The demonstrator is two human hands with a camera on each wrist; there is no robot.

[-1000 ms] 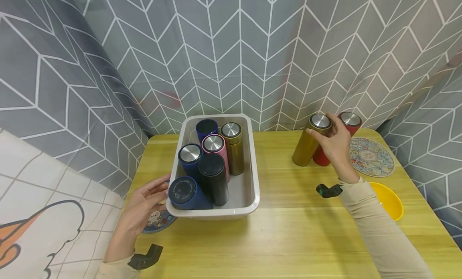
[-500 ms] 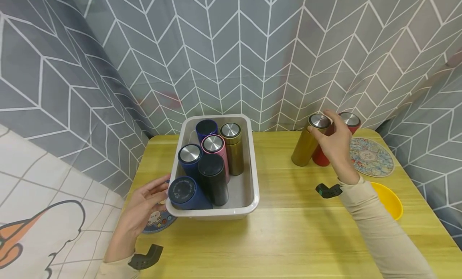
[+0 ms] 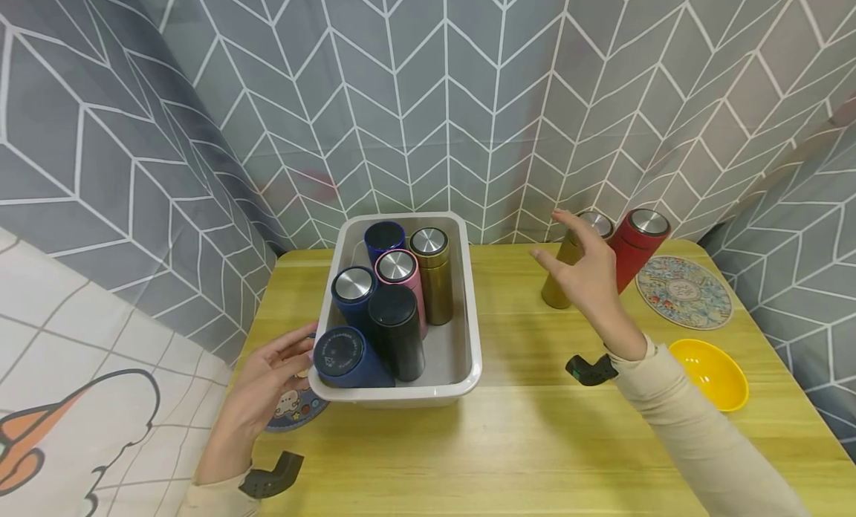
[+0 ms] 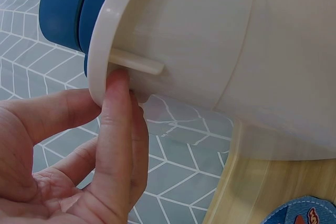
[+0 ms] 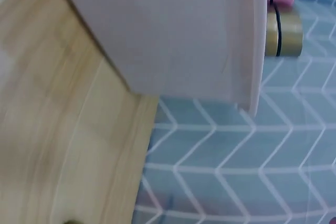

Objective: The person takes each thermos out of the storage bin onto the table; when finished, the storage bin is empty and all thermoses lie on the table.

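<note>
Gold bottle [image 3: 570,252] outside the bin [image 3: 401,394], partly hidden behind spread right fingers [image 3: 576,228]; left fingers [image 4: 116,145] pinching its rim.

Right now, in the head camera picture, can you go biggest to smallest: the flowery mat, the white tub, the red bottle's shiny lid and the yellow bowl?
1. White tub, easily
2. Flowery mat
3. Yellow bowl, a bit smaller, partly behind the sleeve
4. Shiny lid on the red bottle

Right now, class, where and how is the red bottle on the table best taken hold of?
Grip the red bottle around its upper body, below the silver-topped lid, probably from its right: it is a straight upright cylinder, a gold bottle stands close on its left, and the round mat on its right lies flat.
</note>
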